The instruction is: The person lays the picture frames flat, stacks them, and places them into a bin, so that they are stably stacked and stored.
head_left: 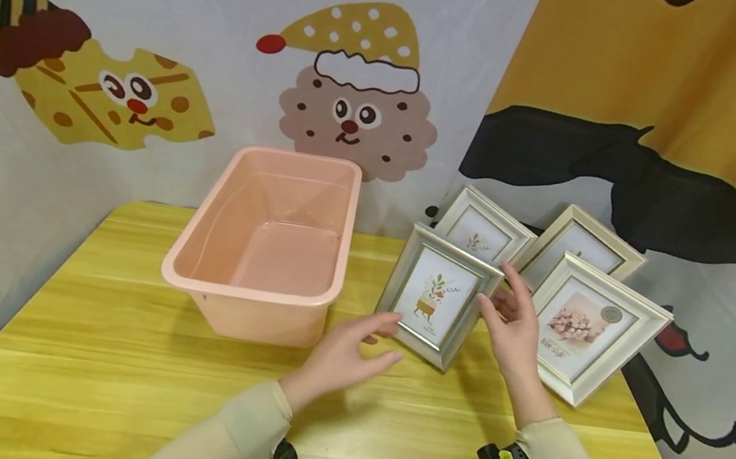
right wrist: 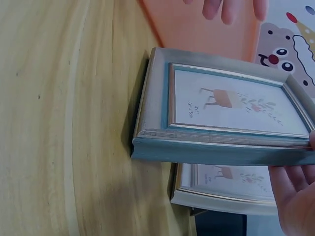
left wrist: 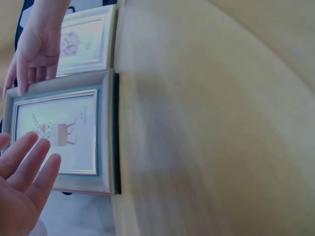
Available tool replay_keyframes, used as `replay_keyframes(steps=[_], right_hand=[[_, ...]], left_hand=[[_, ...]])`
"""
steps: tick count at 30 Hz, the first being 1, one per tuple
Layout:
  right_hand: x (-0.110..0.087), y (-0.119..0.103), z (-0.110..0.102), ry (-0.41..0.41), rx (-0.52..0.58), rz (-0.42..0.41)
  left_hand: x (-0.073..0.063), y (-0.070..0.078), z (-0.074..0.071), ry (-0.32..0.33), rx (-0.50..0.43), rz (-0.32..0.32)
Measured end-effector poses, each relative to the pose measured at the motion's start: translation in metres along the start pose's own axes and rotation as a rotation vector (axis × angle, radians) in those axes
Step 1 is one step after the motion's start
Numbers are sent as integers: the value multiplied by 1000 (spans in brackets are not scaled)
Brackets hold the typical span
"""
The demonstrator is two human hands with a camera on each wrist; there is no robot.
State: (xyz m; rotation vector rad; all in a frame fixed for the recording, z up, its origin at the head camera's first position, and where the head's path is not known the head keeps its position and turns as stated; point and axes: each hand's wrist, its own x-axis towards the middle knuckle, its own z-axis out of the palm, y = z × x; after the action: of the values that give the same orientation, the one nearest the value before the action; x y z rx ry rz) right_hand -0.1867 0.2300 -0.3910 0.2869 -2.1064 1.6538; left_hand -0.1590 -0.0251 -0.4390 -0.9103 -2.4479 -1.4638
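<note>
A silver-grey picture frame (head_left: 440, 297) with a plant print stands tilted on the table, right of the pink tub. My right hand (head_left: 515, 325) pinches its right edge near the top corner; in the right wrist view, the fingers (right wrist: 290, 179) show along that edge. By the frame's lower left side is my left hand (head_left: 348, 355), its fingers spread; in the left wrist view they reach in front of the print without gripping it. Behind stand a white frame (head_left: 526, 234) and a cream frame (head_left: 634, 260). Another pale frame (head_left: 651, 314) with a pink flower print leans at the right.
A pink plastic tub (head_left: 285, 299) sits on the wooden table (head_left: 103, 348), left of the frames, with nothing visible inside. Cartoon-printed cloth (head_left: 213, 20) hangs behind and on both sides of the table.
</note>
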Motion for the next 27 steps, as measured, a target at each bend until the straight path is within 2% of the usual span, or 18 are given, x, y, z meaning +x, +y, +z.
replay_keyframes(steps=[8, 13, 16, 22, 27], right_hand=[[2, 26, -17, -16, -3, 14], [0, 24, -35, -42, 91, 18], [-2, 24, -45, -55, 149, 18], [-4, 27, -59, -90, 317, 14], [-3, 32, -63, -175, 488, -36]], left_hand=[[8, 1, 1, 106, -51, 26], [14, 4, -4, 190, -83, 51], [17, 7, -8, 227, -106, 43], [21, 12, -11, 229, -147, 35], [22, 15, -11, 218, -136, 47]])
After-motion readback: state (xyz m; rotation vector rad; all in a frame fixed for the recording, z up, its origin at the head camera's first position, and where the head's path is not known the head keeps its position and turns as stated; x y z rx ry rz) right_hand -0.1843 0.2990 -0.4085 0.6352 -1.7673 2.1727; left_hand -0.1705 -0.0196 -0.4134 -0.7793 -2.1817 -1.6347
